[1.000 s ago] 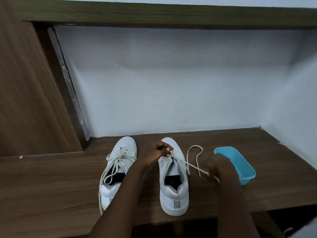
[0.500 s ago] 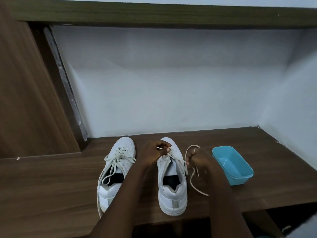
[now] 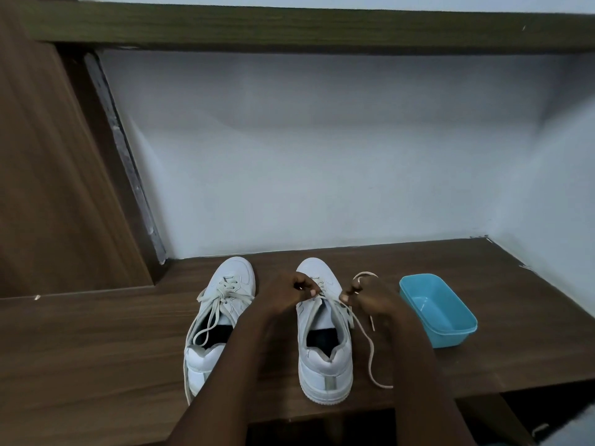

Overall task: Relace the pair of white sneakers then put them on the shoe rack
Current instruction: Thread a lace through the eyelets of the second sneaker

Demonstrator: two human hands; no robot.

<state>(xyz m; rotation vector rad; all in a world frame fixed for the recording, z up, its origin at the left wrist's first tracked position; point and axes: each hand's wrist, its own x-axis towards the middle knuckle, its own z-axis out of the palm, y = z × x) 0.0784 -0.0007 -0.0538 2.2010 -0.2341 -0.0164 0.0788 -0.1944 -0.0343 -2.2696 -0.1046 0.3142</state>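
Left hand (image 3: pixel 297 289) and right hand (image 3: pixel 367 297) both pinch the soft, limp shoelace (image 3: pixel 370 352), probably best gripped near its stiff tip.

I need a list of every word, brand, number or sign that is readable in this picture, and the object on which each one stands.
No text can be read anywhere in this picture.
The left sneaker: no legible brand or mark.
The right sneaker: none visible; the left hand, pinching the lace, covers part of the lacing.
The blue tub and the wooden shelf: no label.
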